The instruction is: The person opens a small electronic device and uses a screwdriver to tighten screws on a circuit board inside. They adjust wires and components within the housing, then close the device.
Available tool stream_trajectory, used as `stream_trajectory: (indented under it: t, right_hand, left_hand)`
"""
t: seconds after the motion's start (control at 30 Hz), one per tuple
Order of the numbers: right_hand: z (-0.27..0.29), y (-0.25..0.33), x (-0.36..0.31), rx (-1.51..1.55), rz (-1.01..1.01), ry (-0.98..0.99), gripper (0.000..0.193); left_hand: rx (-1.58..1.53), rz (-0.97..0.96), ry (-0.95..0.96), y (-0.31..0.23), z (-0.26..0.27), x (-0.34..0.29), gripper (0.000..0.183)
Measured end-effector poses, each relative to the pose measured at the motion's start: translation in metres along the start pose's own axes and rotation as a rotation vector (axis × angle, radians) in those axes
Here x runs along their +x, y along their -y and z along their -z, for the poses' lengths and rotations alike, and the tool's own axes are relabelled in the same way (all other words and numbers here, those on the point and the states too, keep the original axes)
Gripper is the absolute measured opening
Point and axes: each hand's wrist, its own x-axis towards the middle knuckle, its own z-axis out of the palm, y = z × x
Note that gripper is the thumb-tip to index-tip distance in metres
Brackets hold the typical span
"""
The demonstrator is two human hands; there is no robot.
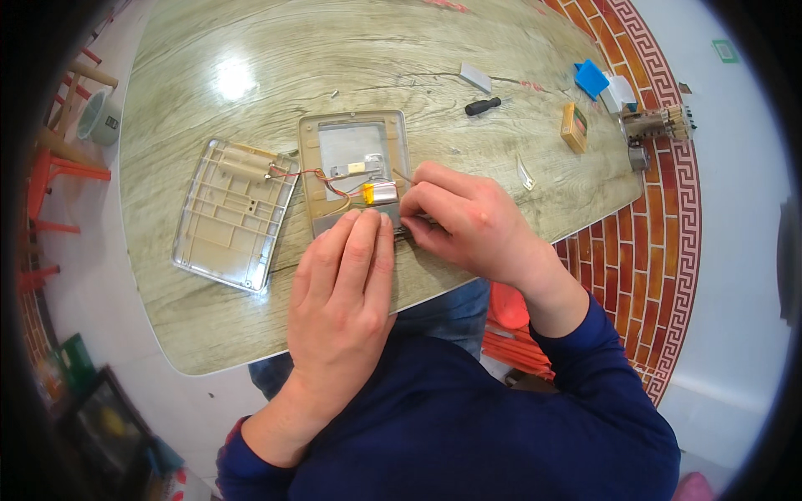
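Note:
A beige plastic housing (309,167) lies opened on the table, its inside facing up. In it sit a small silver battery (383,193) with yellow tape, a metal bar (355,169) and a grey strip along the near edge. Thin red and brown wires (288,174) run from it to a ribbed cover (230,213) on the left. My left hand (347,267) rests with stretched fingers on the housing's near edge. At the near right corner, my right hand (468,213) is closed in a pinch; what its fingertips hold is hidden. A thin dark rod (403,175) shows beside its knuckles.
Farther right lie a black screwdriver (483,107), a pale rectangular block (475,77), a small curved white piece (525,174) and a yellow box (575,128). A blue item (591,79) sits near the table's right edge. Red stools (63,179) stand at the left.

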Motion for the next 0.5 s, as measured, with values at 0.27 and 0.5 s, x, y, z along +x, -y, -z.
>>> stream_trajectory:
  t: [0.27, 0.5]
  right_hand:
    - [0.003, 0.002, -0.004, -0.003, 0.026, -0.044, 0.023]
    - [-0.007, 0.006, -0.010, -0.042, -0.022, -0.116, 0.022]
  left_hand:
    - [0.008, -0.004, 0.009, 0.000, 0.001, 0.000, 0.094]
    - [-0.013, 0.006, 0.041, -0.001, 0.005, 0.000, 0.101]
